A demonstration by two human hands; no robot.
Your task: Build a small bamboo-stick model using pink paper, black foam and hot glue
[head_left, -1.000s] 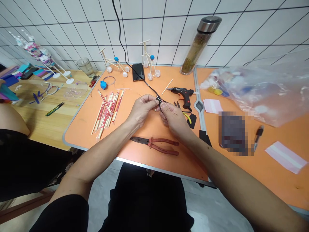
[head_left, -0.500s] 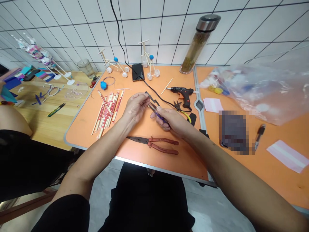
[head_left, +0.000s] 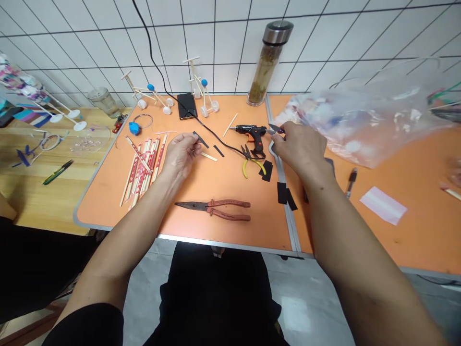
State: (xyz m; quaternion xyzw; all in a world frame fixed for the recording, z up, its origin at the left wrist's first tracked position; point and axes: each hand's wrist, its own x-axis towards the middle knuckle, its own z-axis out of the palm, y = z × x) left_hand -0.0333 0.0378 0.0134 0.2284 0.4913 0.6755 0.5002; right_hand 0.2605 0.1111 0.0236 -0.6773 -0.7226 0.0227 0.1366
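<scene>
My left hand (head_left: 182,153) pinches a narrow black strip (head_left: 201,139) between thumb and fingers above the orange table. A second black strip (head_left: 218,151) lies to its right, and a short wooden stick (head_left: 209,156) is just below. My right hand (head_left: 300,146) is closed on a pair of scissors (head_left: 275,129), blades pointing left, near the back of the black glue gun (head_left: 252,134). The scissors' handles are mostly hidden by the fingers. Yellow-handled pliers (head_left: 248,158) rest below the glue gun, near several black pieces (head_left: 283,192).
Red-handled pliers (head_left: 219,207) lie near the table's front edge. Wrapped chopsticks (head_left: 142,170) are piled at left. Two stick models (head_left: 204,96), a phone (head_left: 187,106) and a tall bottle (head_left: 266,67) stand or lie along the wall. A plastic bag (head_left: 360,115) fills the back right.
My right hand has moved right with the scissors, away from the left hand. A black strip now lies on the table. The left hand still pinches its strip; the view has shifted right.
</scene>
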